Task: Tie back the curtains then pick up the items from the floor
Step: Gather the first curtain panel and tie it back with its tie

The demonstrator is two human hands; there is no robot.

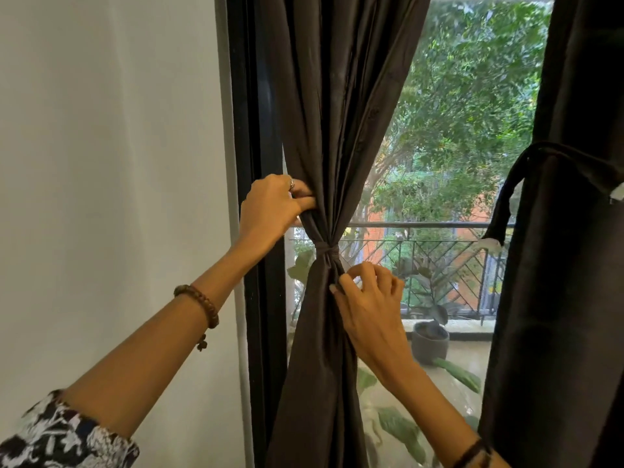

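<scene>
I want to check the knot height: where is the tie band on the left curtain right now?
In the head view the tie band cinches the left curtain at centre frame, just below the left hand and just above the right hand.

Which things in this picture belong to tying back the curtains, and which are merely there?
Belong to the job:
left curtain
tie band
right curtain
left hand
right hand

Merely there:
plant pot
balcony railing
wall
bead bracelet
</scene>
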